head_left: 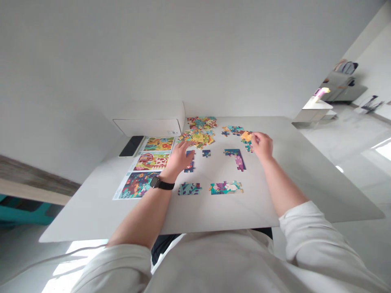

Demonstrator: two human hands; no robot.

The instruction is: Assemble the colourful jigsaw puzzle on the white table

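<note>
Hands [180, 159] [263, 145] are among puzzle pieces [200, 139], near a closed white box [148, 127].

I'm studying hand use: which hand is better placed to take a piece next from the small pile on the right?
Likely the right hand: it is beside the small pile, while the left hand is farther off, near the yellow-topped heap.

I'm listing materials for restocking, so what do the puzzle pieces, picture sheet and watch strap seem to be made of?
Puzzle pieces: probably cardboard with a printed face, judging by the flat interlocking shapes. Picture sheet: likely paper, thin and flat with printed scenes. Watch strap: plain black, dull-looking, perhaps rubber or fabric; too small to tell.
</note>
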